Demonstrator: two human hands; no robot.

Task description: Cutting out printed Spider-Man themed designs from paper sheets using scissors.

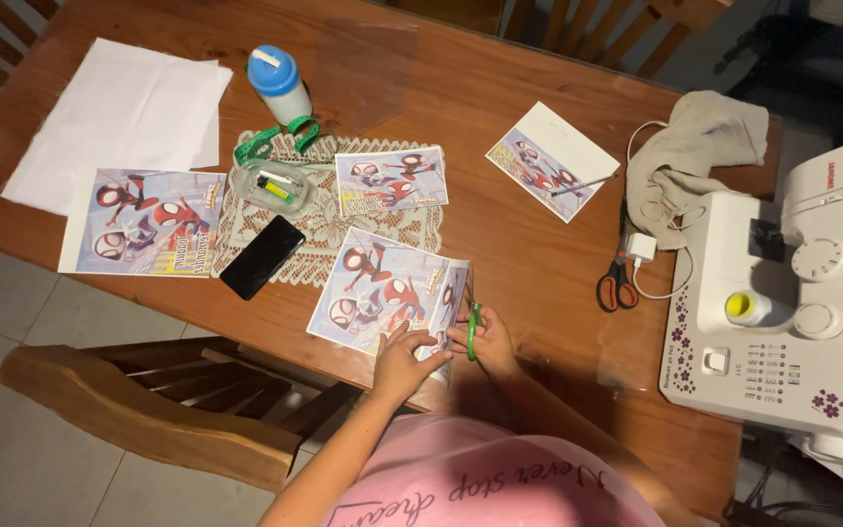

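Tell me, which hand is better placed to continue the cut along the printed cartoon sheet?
The right hand: it holds the green-handled scissors at the printed cartoon sheet's right edge. The left hand only presses it down.

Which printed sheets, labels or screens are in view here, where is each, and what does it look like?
Cartoon print: under both hands, rectangular, blue and red.
Second print: on the lace mat, same colours.
Third print: left, larger.
Fourth print: upper right, white border.
Phone: on the mat edge, dark screen.
Sewing machine: right, white, purple flower decals.
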